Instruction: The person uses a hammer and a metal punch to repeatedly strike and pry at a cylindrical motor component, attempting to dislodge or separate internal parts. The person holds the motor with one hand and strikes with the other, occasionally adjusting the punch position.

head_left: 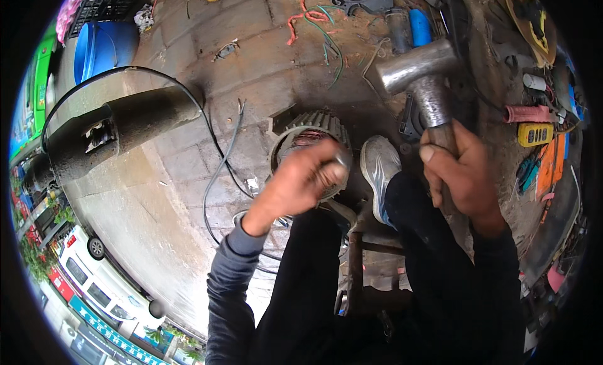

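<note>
A ribbed metal motor housing (314, 124) with copper windings (309, 136) inside stands low between my feet. My left hand (306, 179) is closed over it around a short metal piece (342, 159), perhaps a punch; its lower end is hidden. My right hand (460, 170) grips the handle of a heavy steel hammer (411, 66), its head raised to the right of the housing.
A long dark metal casing (154, 107) lies left, with loose cables (232, 139). Behind are a blue bucket (107, 51) and wires. Tools, a yellow device (535, 134) and parts crowd the right. A white van (94, 277) stands at lower left.
</note>
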`<state>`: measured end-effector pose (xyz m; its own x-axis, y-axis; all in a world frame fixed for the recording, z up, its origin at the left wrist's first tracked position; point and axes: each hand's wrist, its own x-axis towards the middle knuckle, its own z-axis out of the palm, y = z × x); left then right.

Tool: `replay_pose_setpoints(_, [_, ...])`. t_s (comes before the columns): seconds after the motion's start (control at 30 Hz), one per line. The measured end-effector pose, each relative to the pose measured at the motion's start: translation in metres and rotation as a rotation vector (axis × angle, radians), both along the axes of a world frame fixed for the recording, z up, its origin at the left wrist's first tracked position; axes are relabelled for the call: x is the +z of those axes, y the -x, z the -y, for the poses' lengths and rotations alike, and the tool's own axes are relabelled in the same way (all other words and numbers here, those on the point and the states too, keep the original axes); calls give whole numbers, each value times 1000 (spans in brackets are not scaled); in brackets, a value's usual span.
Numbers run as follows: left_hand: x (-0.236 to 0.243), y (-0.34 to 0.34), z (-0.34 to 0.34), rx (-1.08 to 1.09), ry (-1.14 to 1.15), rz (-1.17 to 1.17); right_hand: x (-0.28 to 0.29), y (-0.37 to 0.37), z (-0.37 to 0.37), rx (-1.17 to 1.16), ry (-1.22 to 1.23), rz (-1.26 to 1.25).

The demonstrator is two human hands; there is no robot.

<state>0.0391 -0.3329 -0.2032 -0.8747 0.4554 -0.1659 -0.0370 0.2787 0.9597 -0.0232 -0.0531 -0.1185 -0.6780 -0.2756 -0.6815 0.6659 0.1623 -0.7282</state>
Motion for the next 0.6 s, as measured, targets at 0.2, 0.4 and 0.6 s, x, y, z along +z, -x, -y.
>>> replay_pose_setpoints(0.2, [-5,23,15,352,-409,297,-10,-5,-9,23,22,38])
replay_pose_setpoints(0.4, [6,35,5,258,-421,298,-10,-2,-15,-1,12,36])
replay_pose_setpoints(0.6, [4,28,-1,195,-323,345,-15,-2,-17,3,16,11])
